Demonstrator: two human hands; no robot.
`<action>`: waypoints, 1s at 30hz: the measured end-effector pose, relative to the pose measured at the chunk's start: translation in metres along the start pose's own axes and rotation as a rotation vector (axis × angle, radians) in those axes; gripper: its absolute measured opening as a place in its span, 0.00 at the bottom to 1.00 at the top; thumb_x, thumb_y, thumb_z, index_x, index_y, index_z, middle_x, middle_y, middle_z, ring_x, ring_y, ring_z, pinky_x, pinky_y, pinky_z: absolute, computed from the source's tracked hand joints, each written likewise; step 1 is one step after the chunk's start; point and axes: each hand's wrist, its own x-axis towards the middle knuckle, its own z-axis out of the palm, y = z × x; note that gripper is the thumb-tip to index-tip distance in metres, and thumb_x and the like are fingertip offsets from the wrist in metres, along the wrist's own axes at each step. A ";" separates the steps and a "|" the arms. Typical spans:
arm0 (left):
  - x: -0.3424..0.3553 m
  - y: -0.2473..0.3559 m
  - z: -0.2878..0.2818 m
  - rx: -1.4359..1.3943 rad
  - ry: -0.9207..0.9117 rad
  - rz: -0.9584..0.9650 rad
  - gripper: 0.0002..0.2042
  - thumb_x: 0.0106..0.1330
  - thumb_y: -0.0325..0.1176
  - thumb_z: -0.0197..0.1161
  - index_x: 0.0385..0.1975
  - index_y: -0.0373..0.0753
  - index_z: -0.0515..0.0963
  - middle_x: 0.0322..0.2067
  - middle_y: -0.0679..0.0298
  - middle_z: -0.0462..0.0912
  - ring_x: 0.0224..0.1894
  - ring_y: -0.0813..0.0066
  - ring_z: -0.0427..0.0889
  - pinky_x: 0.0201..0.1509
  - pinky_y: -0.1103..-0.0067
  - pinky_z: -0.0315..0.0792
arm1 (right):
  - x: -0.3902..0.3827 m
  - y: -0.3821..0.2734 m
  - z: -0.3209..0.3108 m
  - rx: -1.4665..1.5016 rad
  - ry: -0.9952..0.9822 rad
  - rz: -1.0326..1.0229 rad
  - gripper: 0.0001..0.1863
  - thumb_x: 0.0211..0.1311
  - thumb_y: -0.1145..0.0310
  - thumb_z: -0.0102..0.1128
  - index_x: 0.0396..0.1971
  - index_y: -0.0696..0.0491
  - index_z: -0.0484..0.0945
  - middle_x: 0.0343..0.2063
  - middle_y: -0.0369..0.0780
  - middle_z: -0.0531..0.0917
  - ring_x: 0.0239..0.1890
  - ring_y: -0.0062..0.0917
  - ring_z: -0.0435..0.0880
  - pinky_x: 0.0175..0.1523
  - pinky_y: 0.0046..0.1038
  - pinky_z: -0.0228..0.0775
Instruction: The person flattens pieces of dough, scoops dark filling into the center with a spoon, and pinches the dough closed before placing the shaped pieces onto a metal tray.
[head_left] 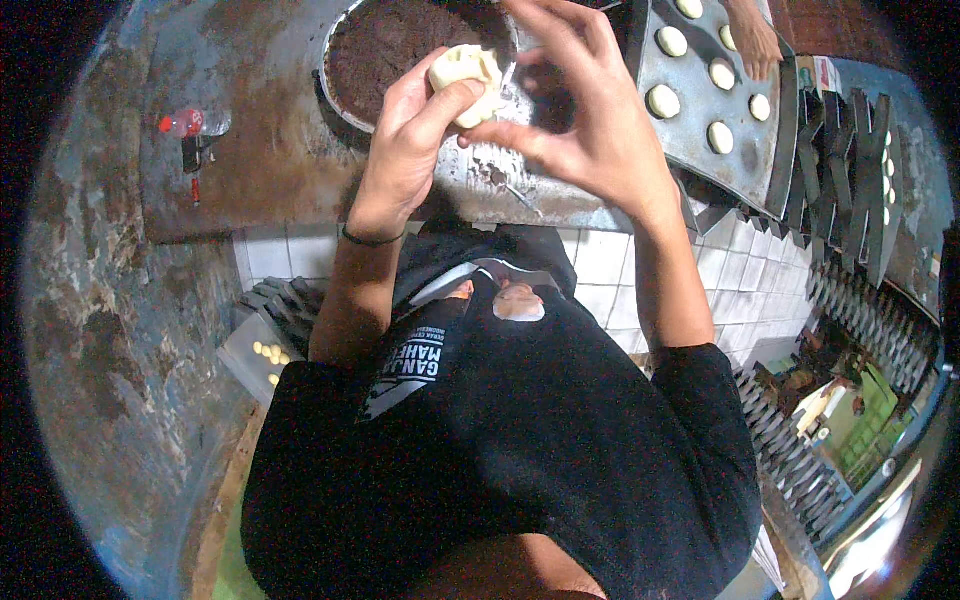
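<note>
A pale lump of dough point(466, 72) sits in my left hand point(418, 135), pinched between thumb and fingers above a worn metal worktop point(270, 170). My right hand point(580, 110) hovers just to its right, fingers curled and spread, fingertips touching the dough's edge. Behind both hands stands a round metal bowl point(345, 105) filled with dark brown filling point(390, 45). A thin black band circles my left wrist.
A metal baking tray point(690, 130) with several round dough balls lies at the right; another person's hand point(752, 38) rests on its far edge. Stacked empty trays point(850, 170) stand further right. A small red-capped bottle point(185, 123) lies at the left. White tiles front the counter.
</note>
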 end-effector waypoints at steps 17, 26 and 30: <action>0.050 -0.003 0.150 0.393 0.011 0.375 0.11 0.63 0.27 0.73 0.42 0.36 0.79 0.34 0.66 0.85 0.35 0.85 0.82 0.40 0.83 0.77 | -0.065 0.057 -0.071 1.513 0.152 0.662 0.25 0.65 0.73 0.71 0.60 0.52 0.72 0.44 0.37 0.84 0.46 0.23 0.86 0.53 0.29 0.82; 0.067 -0.065 0.267 -0.017 -0.269 0.396 0.32 0.56 0.19 0.72 0.59 0.38 0.61 0.42 0.60 0.82 0.44 0.73 0.88 0.51 0.76 0.80 | -0.089 0.106 -0.149 0.763 0.493 0.427 0.20 0.64 0.70 0.70 0.54 0.59 0.82 0.48 0.38 0.86 0.51 0.23 0.83 0.59 0.31 0.75; 0.084 -0.073 0.294 0.002 -0.313 0.455 0.38 0.57 0.20 0.69 0.64 0.36 0.52 0.33 0.58 0.87 0.52 0.57 0.88 0.72 0.59 0.65 | -0.094 0.122 -0.208 0.720 0.172 0.347 0.17 0.65 0.69 0.67 0.51 0.60 0.83 0.44 0.37 0.88 0.46 0.21 0.84 0.55 0.32 0.76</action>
